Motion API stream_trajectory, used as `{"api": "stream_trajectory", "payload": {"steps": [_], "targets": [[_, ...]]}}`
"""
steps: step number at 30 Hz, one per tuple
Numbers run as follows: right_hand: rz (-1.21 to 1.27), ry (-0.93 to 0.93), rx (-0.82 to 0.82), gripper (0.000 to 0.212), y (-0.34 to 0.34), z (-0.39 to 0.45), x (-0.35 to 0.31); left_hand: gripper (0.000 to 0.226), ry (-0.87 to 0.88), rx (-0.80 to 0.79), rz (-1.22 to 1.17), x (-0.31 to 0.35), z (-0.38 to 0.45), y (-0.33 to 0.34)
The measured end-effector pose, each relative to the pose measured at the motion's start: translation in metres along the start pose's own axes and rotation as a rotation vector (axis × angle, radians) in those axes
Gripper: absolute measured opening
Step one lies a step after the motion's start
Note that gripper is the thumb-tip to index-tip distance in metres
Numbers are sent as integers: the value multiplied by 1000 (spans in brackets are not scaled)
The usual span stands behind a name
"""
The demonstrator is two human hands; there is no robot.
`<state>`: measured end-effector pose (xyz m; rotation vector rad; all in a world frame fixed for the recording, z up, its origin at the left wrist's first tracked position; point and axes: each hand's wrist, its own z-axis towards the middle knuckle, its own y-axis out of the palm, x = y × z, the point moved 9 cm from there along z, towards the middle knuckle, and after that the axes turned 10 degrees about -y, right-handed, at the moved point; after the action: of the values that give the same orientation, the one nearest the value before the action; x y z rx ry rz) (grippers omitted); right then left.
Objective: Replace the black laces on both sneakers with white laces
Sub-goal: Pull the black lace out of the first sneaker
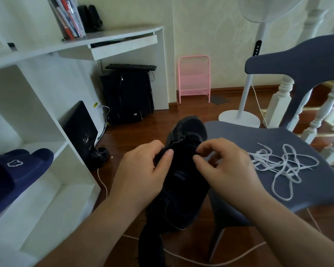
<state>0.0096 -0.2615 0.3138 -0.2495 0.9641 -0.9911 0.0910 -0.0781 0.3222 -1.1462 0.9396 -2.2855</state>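
Observation:
A black sneaker (183, 182) is held up in front of me, toe pointing away, over the wooden floor. My left hand (143, 170) grips its left side near the lace area, thumb on top. My right hand (224, 162) pinches at the black laces on the sneaker's right side with curled fingers. The laces themselves are hard to make out against the dark shoe. A loose tangle of white laces (283, 164) lies on the seat of the grey-blue chair (258, 139) to my right. A second sneaker is not clearly in view.
A white shelf unit (52, 170) stands at my left with dark blue slippers (14, 174) on it. A white desk, a computer tower (127, 95), a pink rack (194, 79) and a standing fan's base (239, 117) line the back. White cables run across the floor.

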Motion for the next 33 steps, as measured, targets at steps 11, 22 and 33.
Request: {"api": "stream_trajectory", "payload": {"steps": [11,22,33], "targets": [[-174,7,-27,9,3,3,-4,38,163,-15,76,35,-16,8],[365,554,230,26,-26,-4,77,42,10,67,-106,5,2,-17],[220,131,-81,24,-13,9,18,42,137,38,0,24,-7,-8]]}}
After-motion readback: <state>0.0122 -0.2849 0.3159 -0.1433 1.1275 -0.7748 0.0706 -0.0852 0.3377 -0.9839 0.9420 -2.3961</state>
